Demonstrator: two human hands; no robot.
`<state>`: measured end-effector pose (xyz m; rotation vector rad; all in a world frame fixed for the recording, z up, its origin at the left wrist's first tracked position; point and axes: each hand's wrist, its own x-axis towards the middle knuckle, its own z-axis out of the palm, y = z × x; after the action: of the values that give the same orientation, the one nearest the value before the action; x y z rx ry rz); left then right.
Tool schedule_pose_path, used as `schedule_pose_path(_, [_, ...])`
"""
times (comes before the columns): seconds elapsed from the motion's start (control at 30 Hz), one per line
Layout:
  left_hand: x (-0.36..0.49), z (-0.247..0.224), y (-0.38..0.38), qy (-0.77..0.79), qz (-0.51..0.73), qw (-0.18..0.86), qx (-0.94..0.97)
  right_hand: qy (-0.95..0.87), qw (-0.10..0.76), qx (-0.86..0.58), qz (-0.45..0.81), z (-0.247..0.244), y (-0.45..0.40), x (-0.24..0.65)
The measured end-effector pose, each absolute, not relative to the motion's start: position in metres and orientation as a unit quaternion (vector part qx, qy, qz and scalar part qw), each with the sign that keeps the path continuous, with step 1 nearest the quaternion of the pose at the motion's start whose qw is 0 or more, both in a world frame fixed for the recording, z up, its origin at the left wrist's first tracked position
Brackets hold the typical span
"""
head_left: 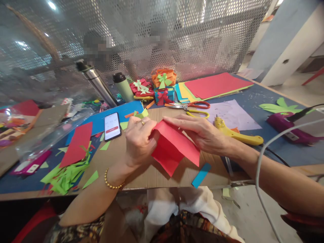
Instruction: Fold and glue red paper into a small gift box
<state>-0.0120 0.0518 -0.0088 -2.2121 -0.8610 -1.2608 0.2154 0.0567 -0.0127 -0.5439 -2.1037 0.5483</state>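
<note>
A folded sheet of red paper (174, 145) is held between my two hands above the cardboard. My left hand (140, 140) has its fingers curled round the paper's left edge. Along the top of the fold lies my right hand (197, 131), its fingers stretched over the red sheet and its thumb hidden behind it. The paper opens toward me like a pocket, with a corner pointing down. Just below its right corner a blue paper strip (201, 175) rests on the cardboard (162, 181). A yellow glue gun (235, 135) lies right of my right hand.
Left of my hands are a phone (112, 126), green paper strips (67, 175) and a red paper strip (77, 143). Behind stand two bottles, scissors (187, 105), small paper gift boxes (164, 88) and coloured sheets (217, 86). A white cable (258, 179) crosses my right forearm.
</note>
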Motion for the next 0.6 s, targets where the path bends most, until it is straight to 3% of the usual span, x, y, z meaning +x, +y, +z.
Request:
schedule_pose_path(0.23, [-0.018,-0.004,0.066,-0.367,-0.515,0.107,-0.767,-0.821,0.437,-0.306,0.205,-0.007,0.057,0.226])
schedule_pose_path(0.47, [-0.018,0.004,0.089,-0.426,-0.571,-0.056,-0.700,-0.859,0.336,-0.268,0.280,-0.010,0.059,0.237])
schedule_pose_path(0.6, [-0.016,0.014,0.099,-0.445,-0.580,-0.067,-0.679,-0.876,0.293,-0.314,0.217,-0.020,0.062,0.233])
